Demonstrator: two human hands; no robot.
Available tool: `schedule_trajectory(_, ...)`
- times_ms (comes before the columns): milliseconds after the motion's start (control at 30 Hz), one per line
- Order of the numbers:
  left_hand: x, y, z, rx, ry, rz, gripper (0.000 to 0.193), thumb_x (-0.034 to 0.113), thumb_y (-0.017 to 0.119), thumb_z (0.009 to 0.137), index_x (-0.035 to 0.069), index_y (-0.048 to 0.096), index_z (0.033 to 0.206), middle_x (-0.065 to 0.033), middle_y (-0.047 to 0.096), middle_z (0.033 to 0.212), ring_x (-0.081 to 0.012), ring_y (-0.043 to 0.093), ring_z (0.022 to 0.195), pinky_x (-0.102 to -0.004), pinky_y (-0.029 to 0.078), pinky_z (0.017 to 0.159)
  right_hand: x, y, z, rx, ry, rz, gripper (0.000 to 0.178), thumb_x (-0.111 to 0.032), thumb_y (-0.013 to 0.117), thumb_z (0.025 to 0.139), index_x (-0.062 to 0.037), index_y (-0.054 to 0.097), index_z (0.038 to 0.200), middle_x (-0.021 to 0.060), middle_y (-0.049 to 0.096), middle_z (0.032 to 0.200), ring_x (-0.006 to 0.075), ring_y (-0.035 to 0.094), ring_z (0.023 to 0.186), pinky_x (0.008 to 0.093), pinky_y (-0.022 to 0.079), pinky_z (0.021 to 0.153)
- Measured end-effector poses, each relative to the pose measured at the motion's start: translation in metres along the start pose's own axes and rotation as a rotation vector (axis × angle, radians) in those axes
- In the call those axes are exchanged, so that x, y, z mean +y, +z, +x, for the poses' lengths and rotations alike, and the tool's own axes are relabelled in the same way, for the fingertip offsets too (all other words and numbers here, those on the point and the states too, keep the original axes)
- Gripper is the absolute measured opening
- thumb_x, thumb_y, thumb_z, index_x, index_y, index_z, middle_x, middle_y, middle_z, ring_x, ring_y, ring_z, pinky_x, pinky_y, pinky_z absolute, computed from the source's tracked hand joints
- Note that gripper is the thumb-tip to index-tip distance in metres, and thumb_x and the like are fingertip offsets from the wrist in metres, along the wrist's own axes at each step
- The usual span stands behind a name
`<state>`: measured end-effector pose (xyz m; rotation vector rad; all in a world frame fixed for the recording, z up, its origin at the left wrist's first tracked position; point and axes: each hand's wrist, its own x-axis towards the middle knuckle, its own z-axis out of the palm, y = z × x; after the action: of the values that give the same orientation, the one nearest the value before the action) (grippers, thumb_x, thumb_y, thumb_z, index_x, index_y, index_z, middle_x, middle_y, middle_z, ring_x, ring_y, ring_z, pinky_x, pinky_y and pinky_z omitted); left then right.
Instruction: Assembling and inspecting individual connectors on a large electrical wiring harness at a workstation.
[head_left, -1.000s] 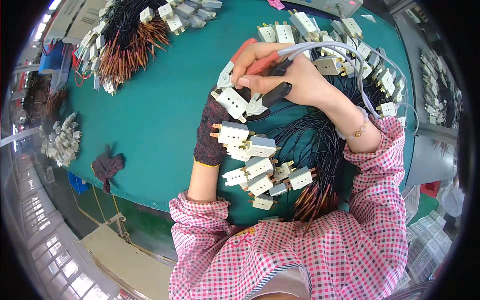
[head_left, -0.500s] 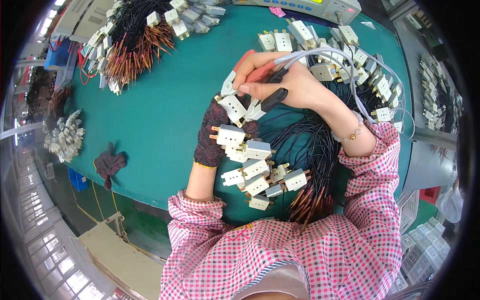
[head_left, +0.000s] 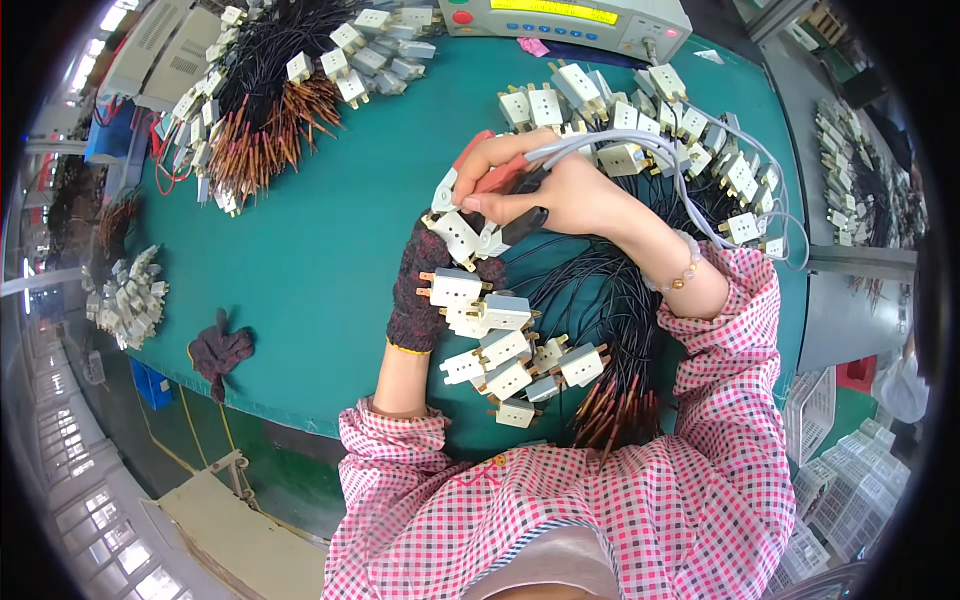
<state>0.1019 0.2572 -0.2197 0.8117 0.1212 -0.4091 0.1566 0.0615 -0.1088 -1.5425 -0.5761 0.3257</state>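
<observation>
While a person's bare right hand (head_left: 580, 197) is closed around a red-handled metal clip (head_left: 443, 196), above a black-handled clip (head_left: 524, 227), the left hand (head_left: 416, 275), in a dark knitted glove (head_left: 412, 322), grips a white rectangular plug block (head_left: 454, 236) from behind. Nearer the left hand, lower left of the right, the block slants from upper left to lower right over a green tabletop (head_left: 300, 260).

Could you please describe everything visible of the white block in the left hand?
The white, rectangular, plastic-looking block has dark holes in its face and metal tabs at its upper-left and lower ends. It sits tilted in the dark-gloved left hand. A grey-nosed, red-handled clip appears to touch its upper-left end; a black-handled clip is at its right, contact unclear.
</observation>
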Motion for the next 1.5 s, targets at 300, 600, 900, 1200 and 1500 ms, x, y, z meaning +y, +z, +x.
schedule_trajectory(300, 0.013, 0.013, -0.008, -0.192, 0.008, -0.008, 0.043, 0.037, 0.05, 0.092, 0.004, 0.045, 0.12, -0.0099, 0.058, 0.103, -0.02, 0.062, 0.082, -0.0326, 0.055, 0.071, -0.006, 0.003, -0.001, 0.002, -0.02, -0.028, 0.012, -0.004, 0.067, 0.074, -0.0019, 0.065, 0.086, 0.002, 0.063, 0.076, 0.0083, 0.058, 0.071, 0.0237, 0.047, 0.064)
schedule_trajectory(600, 0.006, -0.001, 0.004, -0.111, -0.031, 0.073, 0.044, 0.037, 0.051, 0.092, 0.004, 0.045, 0.12, -0.0103, 0.058, 0.104, -0.0201, 0.062, 0.081, -0.0333, 0.055, 0.07, -0.012, 0.002, 0.0, -0.048, -0.072, -0.155, 0.012, -0.007, 0.066, 0.076, -0.0007, 0.064, 0.086, 0.0063, 0.063, 0.079, 0.0131, 0.06, 0.071, 0.0258, 0.048, 0.067)
schedule_trajectory(900, -0.012, -0.04, 0.014, -0.197, -0.198, -0.218, 0.045, 0.037, 0.048, 0.094, 0.003, 0.044, 0.122, -0.0134, 0.057, 0.109, -0.02, 0.062, 0.087, -0.0333, 0.056, 0.071, -0.011, 0.006, 0.001, -0.031, -0.138, -0.219, 0.014, -0.006, 0.067, 0.074, -0.0019, 0.065, 0.088, 0.0074, 0.063, 0.08, 0.0149, 0.058, 0.071, 0.0264, 0.047, 0.064)
schedule_trajectory(1200, 0.014, 0.022, -0.002, -0.121, -0.052, 0.039, 0.049, 0.04, 0.048, 0.093, 0.001, 0.044, 0.123, -0.015, 0.056, 0.112, -0.0213, 0.061, 0.094, -0.0338, 0.056, 0.073, -0.01, 0.007, 0.001, -0.041, -0.186, -0.355, 0.013, -0.009, 0.066, 0.074, -0.0027, 0.064, 0.085, 0.0055, 0.064, 0.081, 0.0175, 0.059, 0.069, 0.0271, 0.047, 0.066)
schedule_trajectory(1500, 0.004, 0.0, 0.007, -0.329, 0.005, -0.023, 0.052, 0.042, 0.048, 0.092, 0.005, 0.042, 0.128, -0.0135, 0.054, 0.119, -0.0309, 0.058, 0.099, -0.0454, 0.054, 0.077, 0.003, -0.005, 0.001, -0.011, -0.061, -0.021, 0.012, -0.009, 0.065, 0.08, -0.0032, 0.062, 0.09, 0.0038, 0.064, 0.08, 0.0113, 0.06, 0.078, 0.0255, 0.047, 0.067)
